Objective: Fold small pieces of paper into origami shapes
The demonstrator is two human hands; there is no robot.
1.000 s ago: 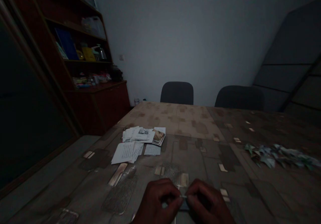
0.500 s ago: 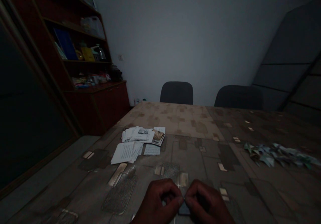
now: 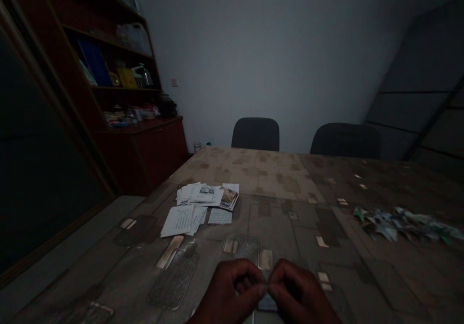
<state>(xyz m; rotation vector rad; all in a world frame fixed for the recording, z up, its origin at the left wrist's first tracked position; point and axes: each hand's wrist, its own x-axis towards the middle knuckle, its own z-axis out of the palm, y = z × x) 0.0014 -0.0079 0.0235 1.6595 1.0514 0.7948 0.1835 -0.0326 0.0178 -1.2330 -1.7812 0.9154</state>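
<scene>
My left hand point(image 3: 232, 295) and right hand point(image 3: 299, 292) are curling inward at the near edge of the patterned table point(image 3: 275, 169), with my fingers point(image 3: 259, 289) clenching on a small dark folded piece point(image 3: 267, 302). The piece is sitting between my hands, partly hidden by them; I cannot tell its material or whether it is touching the tabletop. Ahead and to the left, loose handwritten papers and photo prints point(image 3: 197, 208) are lying on the table, well apart from my hands. Off to the right, a heap of folded bluish-green paper shapes point(image 3: 402, 225) is lying on the table. Two dark chairs point(image 3: 255, 134) are standing beyond the far edge, beside a wooden shelf unit point(image 3: 119, 82).
</scene>
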